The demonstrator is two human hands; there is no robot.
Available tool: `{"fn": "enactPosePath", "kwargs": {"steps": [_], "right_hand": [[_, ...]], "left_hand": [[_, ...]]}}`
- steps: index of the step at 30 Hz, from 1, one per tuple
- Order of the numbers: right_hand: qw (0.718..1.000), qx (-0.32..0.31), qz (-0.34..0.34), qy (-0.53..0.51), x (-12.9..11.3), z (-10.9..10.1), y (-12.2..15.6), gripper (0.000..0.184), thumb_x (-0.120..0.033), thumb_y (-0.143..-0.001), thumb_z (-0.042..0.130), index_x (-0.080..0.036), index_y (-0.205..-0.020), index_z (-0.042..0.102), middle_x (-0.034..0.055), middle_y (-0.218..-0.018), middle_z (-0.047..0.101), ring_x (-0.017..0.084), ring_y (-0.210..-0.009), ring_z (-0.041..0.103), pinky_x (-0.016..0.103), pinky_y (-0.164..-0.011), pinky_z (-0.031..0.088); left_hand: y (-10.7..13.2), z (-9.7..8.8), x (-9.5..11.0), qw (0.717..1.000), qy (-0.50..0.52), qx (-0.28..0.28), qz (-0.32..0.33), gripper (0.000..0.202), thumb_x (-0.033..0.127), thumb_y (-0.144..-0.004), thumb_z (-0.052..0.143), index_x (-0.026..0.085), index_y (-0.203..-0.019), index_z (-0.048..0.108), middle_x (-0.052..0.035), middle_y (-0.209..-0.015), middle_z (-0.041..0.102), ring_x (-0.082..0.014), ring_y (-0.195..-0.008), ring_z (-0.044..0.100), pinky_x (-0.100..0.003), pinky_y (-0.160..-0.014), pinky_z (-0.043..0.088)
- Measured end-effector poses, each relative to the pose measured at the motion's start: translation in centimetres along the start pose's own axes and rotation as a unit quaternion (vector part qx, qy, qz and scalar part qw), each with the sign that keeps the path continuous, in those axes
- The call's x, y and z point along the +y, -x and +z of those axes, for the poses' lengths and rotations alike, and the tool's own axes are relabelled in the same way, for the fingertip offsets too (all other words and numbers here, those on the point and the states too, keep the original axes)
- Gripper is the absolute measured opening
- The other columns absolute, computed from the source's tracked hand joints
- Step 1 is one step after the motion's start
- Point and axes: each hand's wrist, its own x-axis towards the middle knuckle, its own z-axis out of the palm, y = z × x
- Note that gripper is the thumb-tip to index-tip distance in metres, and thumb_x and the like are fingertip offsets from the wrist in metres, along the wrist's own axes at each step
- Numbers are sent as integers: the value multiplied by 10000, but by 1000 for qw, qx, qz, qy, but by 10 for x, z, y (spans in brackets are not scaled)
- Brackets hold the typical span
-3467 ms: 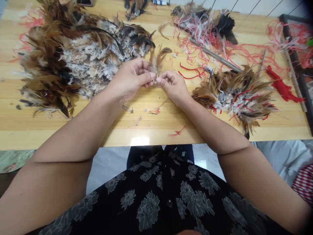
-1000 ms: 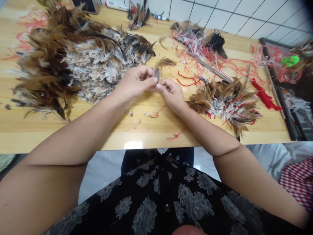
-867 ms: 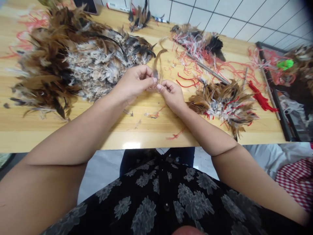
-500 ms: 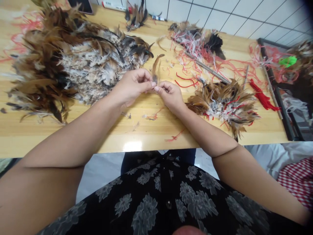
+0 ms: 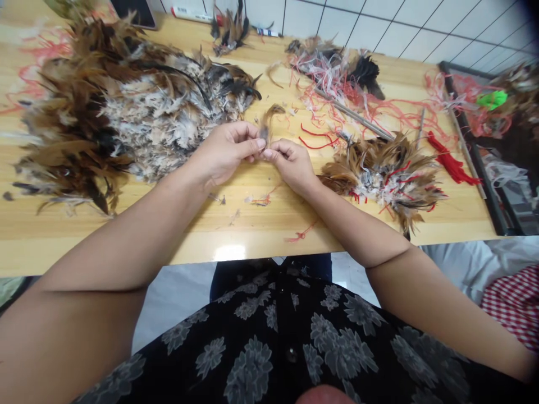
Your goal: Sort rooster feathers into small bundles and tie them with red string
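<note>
Between my two hands a small brown feather (image 5: 269, 118) stands up, its tip curled to the right. My left hand (image 5: 238, 143) pinches it near the base, thumb against fingers. My right hand (image 5: 290, 160) is closed in a pinch right beside that base, fingertips nearly touching the left thumb; whether it grips the feather's lower end or something thin is too small to make out. Left of my hands lies a big heap of brown, black and whitish feathers (image 5: 155, 118). To the right a smaller bunch of brown feathers (image 5: 383, 174) has red ties among its pale bases.
Red cords (image 5: 452, 160) lie right of the bunch, near a black-framed tray (image 5: 475, 146). Pink and white strings (image 5: 324, 70) tangle with dark feathers at the back, by a thin stick (image 5: 357, 115). Markers (image 5: 191, 14) and a dark phone-like device (image 5: 133, 12) rest along the tiled wall.
The feather's tip now bends lower and further to the right. Both hands keep their pinch in almost the same place, and the view has tilted slightly.
</note>
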Motion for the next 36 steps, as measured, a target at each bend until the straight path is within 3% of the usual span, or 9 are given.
{"fn": "enactPosePath", "kwargs": {"steps": [4,9,13,24,31,36], "right_hand": [[1000,1,-6,-2,-2,2,1,779,-1004,-1046,809,-242,-914,718,52,-976,757,230,-1021,703,407,-1079,618],[1000,11,-16,-13,0,1,1,772,-992,-1068,796,-241,-920,704,28,-936,705,205,-958,658,384,-1011,603],[999,16,1,-29,2,-1,1,763,-978,-1060,826,-235,-928,715,22,-922,701,200,-941,650,366,-948,571],[999,2,17,-49,-4,-1,0,712,-893,-1036,931,-239,-894,688,-3,-890,648,185,-923,618,339,-887,540],[998,1,21,-58,-6,-2,0,737,-933,-1010,912,-251,-890,659,4,-903,663,192,-936,619,357,-937,569],[999,9,23,-27,-10,0,2,734,-919,-992,933,-253,-857,654,5,-891,688,198,-933,633,373,-967,556]], "left_hand": [[3,6,7,1000,2,19,-22,453,-162,-1027,784,190,-746,729,20,-693,682,-112,-623,636,-160,-610,514],[3,3,5,999,5,34,-7,422,-101,-1001,943,196,-789,731,8,-759,723,-124,-664,678,-179,-637,564],[3,1,5,998,31,47,-20,424,-57,-1038,926,202,-781,709,7,-742,701,-135,-680,714,-191,-629,562],[4,2,1,999,-10,35,1,409,-62,-927,989,207,-740,744,-3,-708,700,-142,-656,647,-214,-634,538],[5,1,3,1000,-2,13,-13,402,57,-909,1151,200,-784,796,-9,-757,734,-142,-672,652,-225,-656,556],[5,-1,-3,1000,-20,9,22,415,116,-913,1170,211,-766,794,-2,-751,721,-146,-687,629,-223,-650,535]]}}
